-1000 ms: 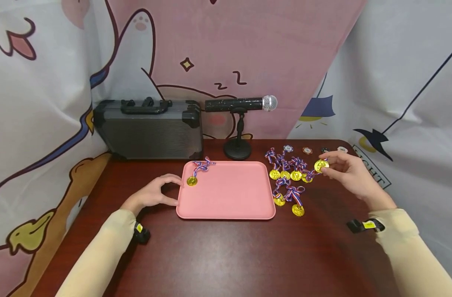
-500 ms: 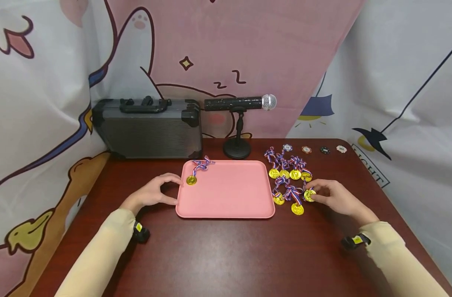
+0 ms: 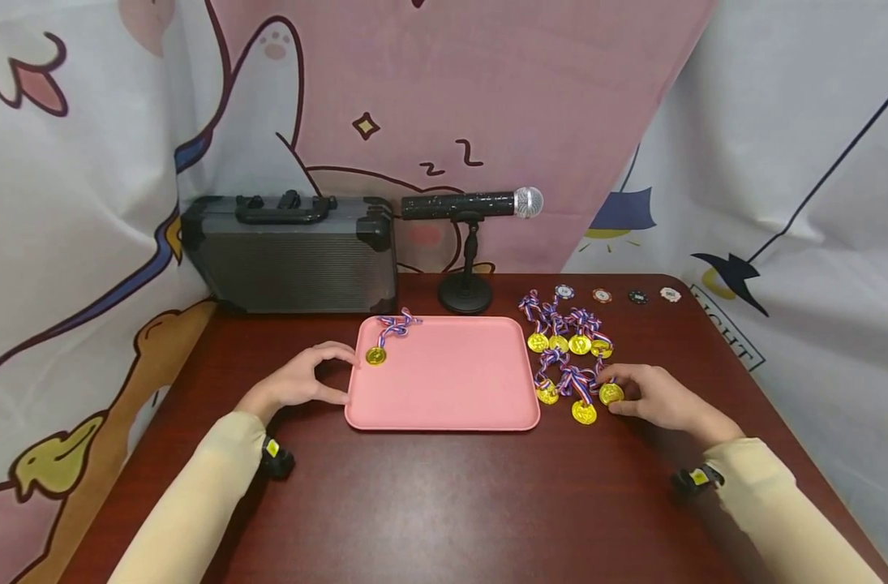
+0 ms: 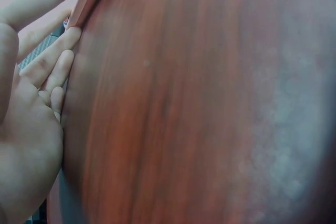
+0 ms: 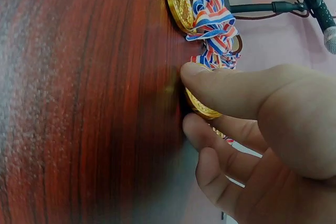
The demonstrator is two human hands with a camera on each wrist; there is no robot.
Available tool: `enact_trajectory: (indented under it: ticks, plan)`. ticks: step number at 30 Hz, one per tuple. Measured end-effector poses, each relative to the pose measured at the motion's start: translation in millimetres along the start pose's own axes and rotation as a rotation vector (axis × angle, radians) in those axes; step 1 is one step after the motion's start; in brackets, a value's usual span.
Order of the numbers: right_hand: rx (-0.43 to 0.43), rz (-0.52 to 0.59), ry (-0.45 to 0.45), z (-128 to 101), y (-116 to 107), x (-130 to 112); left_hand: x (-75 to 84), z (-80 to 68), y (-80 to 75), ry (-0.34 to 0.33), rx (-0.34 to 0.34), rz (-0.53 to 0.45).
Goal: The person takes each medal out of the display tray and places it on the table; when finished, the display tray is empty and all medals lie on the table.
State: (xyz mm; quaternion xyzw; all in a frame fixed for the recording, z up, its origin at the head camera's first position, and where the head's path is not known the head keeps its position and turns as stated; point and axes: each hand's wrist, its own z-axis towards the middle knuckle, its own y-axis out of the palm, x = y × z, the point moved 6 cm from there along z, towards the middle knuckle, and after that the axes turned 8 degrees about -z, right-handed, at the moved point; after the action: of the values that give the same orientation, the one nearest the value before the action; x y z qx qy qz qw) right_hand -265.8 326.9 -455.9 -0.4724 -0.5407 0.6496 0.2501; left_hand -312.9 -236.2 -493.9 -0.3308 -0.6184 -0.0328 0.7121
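Note:
My left hand [image 3: 302, 375] rests at the left edge of the pink tray [image 3: 444, 405], thumb and fingers spread apart and touching its rim. On that tray lies a gold medal [image 3: 375, 356] with a red, white and blue ribbon. At the right, my right hand [image 3: 651, 396] pinches another gold medal [image 3: 611, 394] close over the table, the thumb along its near edge and the fingers bent at the far side. The right wrist view shows this medal [image 5: 202, 103] between thumb and fingers. Several more ribboned medals [image 3: 584, 412] lie bunched between the hand and the tray.
A dark hard case [image 3: 290, 264] stands behind the tray at the left. Beside it a microphone [image 3: 461, 204] sits on a short black stand [image 3: 465, 292]. Several poker chips [image 3: 602, 295] lie in a row along the back right. Printed cloth hangs around the table.
My right hand has brought the medal from the back right toward the near end of the bunch and lowered it there, where it now faces up. The left hand stays put.

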Motion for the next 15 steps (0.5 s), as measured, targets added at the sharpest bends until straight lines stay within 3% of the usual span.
enact_trajectory:
  ticks: [4, 15]
  plan:
    - [-0.028, -0.021, -0.01, -0.9, -1.5, -5.3, -1.9, -0.2, -0.7, -0.02, 0.004, 0.004]
    - [0.021, -0.125, -0.072, -2.4, -8.1, -11.2, -0.7, 0.3, 0.2, -0.02, 0.005, -0.016]
